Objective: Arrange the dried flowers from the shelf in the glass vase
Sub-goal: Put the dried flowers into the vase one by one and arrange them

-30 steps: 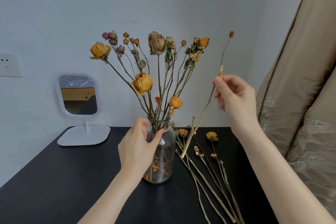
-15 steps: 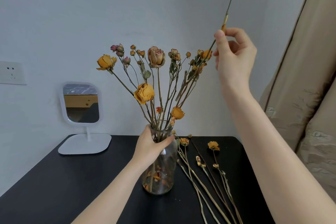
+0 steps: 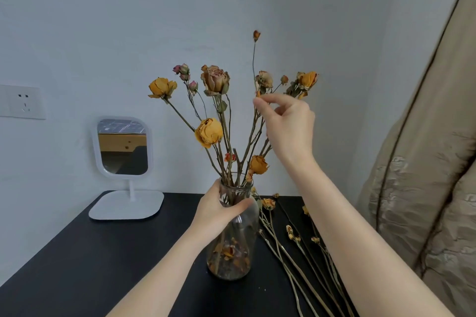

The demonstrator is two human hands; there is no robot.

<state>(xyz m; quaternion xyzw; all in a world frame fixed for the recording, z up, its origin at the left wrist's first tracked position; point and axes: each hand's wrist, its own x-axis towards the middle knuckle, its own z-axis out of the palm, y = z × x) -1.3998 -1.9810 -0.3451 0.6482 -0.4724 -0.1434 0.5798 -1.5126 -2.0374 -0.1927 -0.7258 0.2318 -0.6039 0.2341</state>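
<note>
The right hand (image 3: 287,123) had come down from high on the right, standing its thin stem (image 3: 253,64) upright among the dried flowers (image 3: 215,82).
A beige curtain (image 3: 425,188) hung on the right, beside the black surface (image 3: 77,270). The glass vase (image 3: 240,247) stood there holding the flowers, with loose petals in its bottom. The left hand (image 3: 219,213) gripped its neck, fingers (image 3: 240,204) curled round the glass. The right thumb and forefinger pinched the thin stem, whose lower end was lost among the others. Loose stems (image 3: 296,255) lay just right of the vase. A white mirror (image 3: 123,147) stood well left, below a wall socket (image 3: 23,101).
</note>
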